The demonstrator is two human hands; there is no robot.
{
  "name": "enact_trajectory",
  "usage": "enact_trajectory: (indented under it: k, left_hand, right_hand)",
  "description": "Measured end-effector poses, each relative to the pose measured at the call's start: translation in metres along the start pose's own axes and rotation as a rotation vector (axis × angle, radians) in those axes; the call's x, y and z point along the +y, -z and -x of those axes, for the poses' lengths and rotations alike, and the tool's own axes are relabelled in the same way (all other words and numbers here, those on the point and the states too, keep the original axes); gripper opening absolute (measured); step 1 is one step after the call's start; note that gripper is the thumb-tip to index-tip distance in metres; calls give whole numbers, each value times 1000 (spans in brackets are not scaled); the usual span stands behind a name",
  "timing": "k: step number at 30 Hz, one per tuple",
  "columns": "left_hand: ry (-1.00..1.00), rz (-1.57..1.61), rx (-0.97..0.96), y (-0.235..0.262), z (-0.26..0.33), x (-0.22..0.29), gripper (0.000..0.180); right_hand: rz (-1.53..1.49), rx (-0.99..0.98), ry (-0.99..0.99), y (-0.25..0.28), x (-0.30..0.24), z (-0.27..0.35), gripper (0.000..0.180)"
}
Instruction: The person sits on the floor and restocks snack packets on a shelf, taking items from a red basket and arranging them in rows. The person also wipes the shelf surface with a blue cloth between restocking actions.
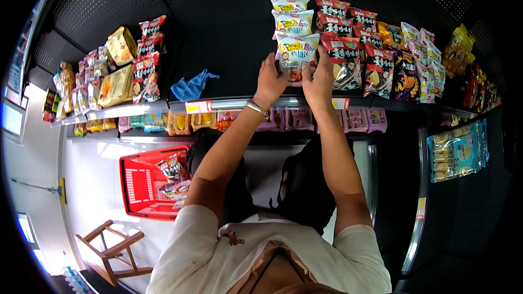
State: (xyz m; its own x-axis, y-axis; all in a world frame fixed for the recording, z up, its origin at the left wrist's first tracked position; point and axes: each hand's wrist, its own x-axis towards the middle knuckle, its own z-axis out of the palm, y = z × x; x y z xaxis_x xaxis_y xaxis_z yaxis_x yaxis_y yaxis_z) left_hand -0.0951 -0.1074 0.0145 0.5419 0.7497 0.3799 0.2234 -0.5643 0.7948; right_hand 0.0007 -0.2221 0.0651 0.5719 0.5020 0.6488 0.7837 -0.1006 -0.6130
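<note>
A white snack bag (297, 53) with coloured print stands at the front of a short row on the black shelf. My left hand (271, 80) is pressed to its lower left side, and my right hand (319, 78) to its right side, so the bag is held between them. Behind it stand a second white snack bag (293, 23) and a third one farther back. Close to my right fingers, a red and black snack bag (343, 64) fronts the neighbouring row. A silver bracelet (257, 109) circles my left wrist.
A crumpled blue cloth (192, 85) lies on the shelf to the left. More snack bags (146, 79) stand at both ends. Packets (286, 120) line a lower shelf. On the floor are a red basket (143, 207) holding bags and a wooden stool (117, 249).
</note>
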Motion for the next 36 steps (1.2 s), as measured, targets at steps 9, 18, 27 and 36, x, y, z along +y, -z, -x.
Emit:
enact_trajectory:
  k: [9, 18, 27, 36]
  left_hand:
    - [-354, 105, 397, 226, 95, 56, 51]
    - [674, -328, 666, 368, 428, -148, 43]
    - [551, 2, 243, 346, 466, -216, 92]
    - [721, 649, 443, 367, 454, -208, 42]
  right_hand:
    - [-431, -243, -167, -13, -77, 26, 46]
    - [-499, -565, 146, -73, -162, 76, 32]
    - [-313, -1607, 468, -197, -284, 189, 48]
    - [-46, -1650, 651, -255, -265, 266, 67]
